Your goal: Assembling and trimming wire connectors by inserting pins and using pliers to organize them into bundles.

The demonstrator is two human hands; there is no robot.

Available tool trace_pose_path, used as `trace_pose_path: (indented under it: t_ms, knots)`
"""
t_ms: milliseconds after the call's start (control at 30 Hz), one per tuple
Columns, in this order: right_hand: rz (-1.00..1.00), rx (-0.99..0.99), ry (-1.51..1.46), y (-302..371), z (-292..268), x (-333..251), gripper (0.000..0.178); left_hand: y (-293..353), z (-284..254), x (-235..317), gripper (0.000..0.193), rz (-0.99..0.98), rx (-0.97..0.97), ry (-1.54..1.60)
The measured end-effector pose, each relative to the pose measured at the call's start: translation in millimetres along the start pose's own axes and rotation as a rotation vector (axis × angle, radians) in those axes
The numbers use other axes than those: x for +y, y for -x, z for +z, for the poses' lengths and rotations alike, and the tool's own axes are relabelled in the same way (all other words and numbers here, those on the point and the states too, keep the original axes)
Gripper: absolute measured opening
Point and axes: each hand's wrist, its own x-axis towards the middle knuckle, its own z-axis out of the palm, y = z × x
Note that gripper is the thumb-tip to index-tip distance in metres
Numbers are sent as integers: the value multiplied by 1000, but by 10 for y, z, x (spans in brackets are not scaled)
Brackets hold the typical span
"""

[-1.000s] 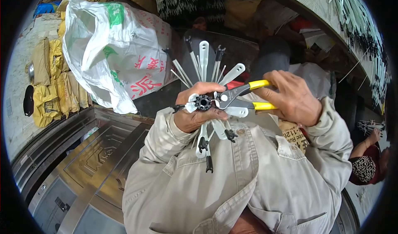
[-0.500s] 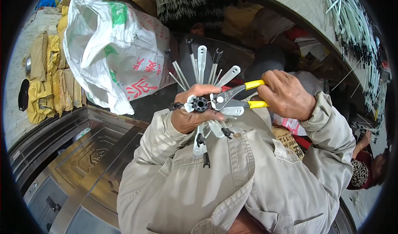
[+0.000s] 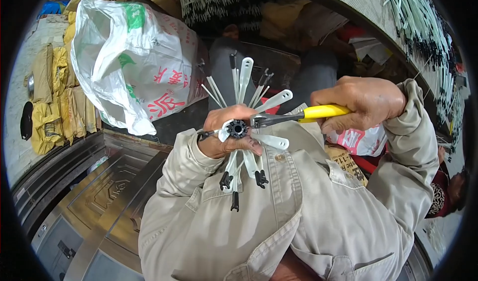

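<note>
My left hand [image 3: 215,140] is closed around a spoked assembly, its thumb and fingers on either side of a round notched black hub [image 3: 237,129]. White flat strips [image 3: 244,79] with holes near their ends and thin rods tipped with black forked ends [image 3: 235,201] fan out from it, above and below the hand. My right hand [image 3: 363,104] grips yellow-handled pliers [image 3: 326,112], turned edge-on. Their metal jaws lie at the hub's right side, close to a thin wire; whether they pinch it cannot be made out.
A white woven sack [image 3: 149,62] stands open at the upper left, near yellow and brown wrapped packages [image 3: 50,96]. Newspaper [image 3: 358,2] covers a surface at the upper right, with bundles of pale rods [image 3: 423,37]. Panelled doors [image 3: 114,196] lie lower left. Another person [image 3: 450,194] is at the right edge.
The pliers have rolled from showing both spread handles to an edge-on view, and my right hand has turned with them and shifted right. My left hand still holds the hub, moved slightly left.
</note>
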Motion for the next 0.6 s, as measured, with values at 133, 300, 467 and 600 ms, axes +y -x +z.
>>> trace_pose_path:
  t_ms: [133, 300, 467, 600]
  knots:
    - [-65, -9, 107, -65, -70, -17, 27, -25, -55, -56, 48, -4, -17, -24]
    - [-153, 140, 52, -216, 133, 176, 25, -50, -68, -75, 45, -44, 163, 233]
    - [-271, 717, 488, -272, 96, 388, 27, -4, -448, -355, 55, 96, 516, 389]
    - [79, 1227, 930, 87, -421, 725, 23, 44, -1108, 331, 35, 251, 585, 388]
